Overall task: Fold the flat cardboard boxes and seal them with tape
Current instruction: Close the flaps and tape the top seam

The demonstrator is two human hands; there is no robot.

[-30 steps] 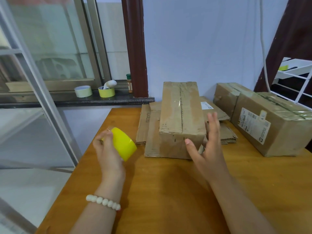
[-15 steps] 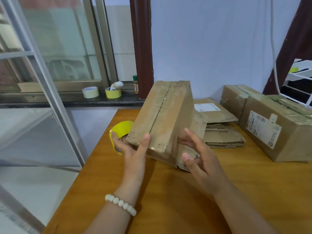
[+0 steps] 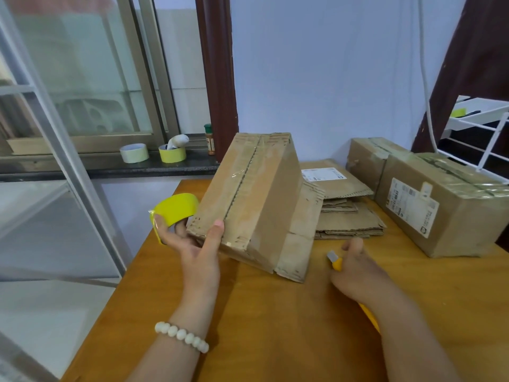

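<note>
Cardboard box (image 3: 253, 199) held tilted over the table (image 3: 275, 332), one seam taped. Gripped by left hand (image 3: 197, 245), thumb on top, fingers hooked through yellow tape (image 3: 176, 208). Right hand (image 3: 356, 274) clenched round cutter (image 3: 336, 261) just right. Probably mid-sealing. Next up, likely: taping its loose right end, then cutting.

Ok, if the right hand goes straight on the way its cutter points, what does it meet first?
Most likely the loose end flap of the tilted box: the right hand aims the yellow cutter forward-left at it. Depth is unclear; the flat cardboard stack lies right of that line.
</note>
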